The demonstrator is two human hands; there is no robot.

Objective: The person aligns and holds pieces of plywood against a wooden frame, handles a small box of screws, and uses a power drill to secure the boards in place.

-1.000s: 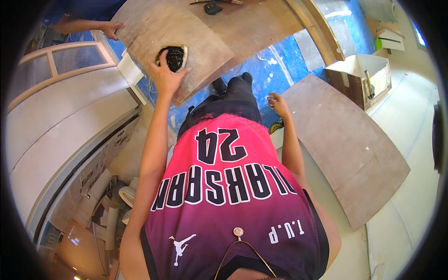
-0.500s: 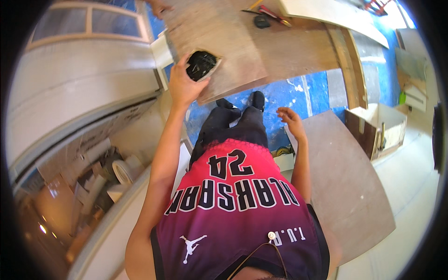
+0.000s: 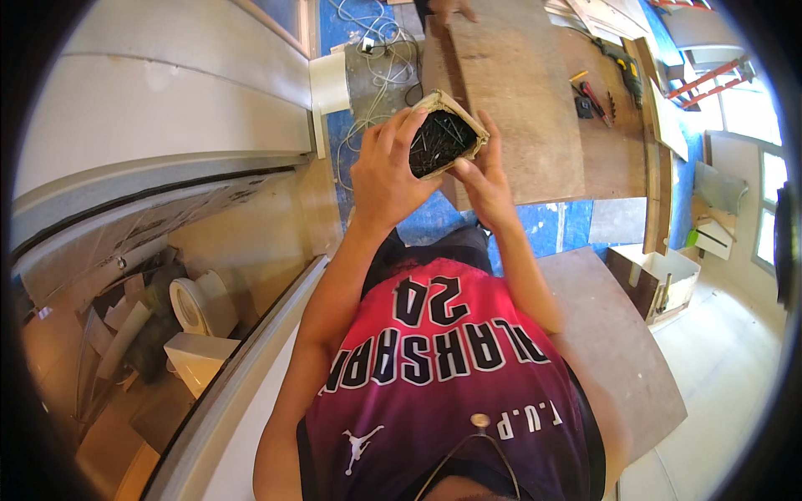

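The fingers of both hands, the left hand (image 3: 386, 179) and the right hand (image 3: 491, 188), are curved and gripping one small cardboard box (image 3: 464, 115), one hand on each side, the right thumb at its near edge. The box is held up with its open mouth facing the person, just beside the left end of the work surface; inside are dark nails (image 3: 439, 144), too many for me to count. This surface is one pale plywood sheet (image 3: 522, 108) lying over a browner plywood panel (image 3: 614, 163). On the panel I count one tape measure (image 3: 582, 107), one red cutter (image 3: 595, 100), one yellow pencil (image 3: 579, 75) and one power drill (image 3: 622, 65). At the far edge I see one hand of another person (image 3: 453, 8). Blue sheeting (image 3: 547, 227) covers the floor below, and farther out in the room are one toilet (image 3: 200, 305) and one red ladder (image 3: 710, 82).
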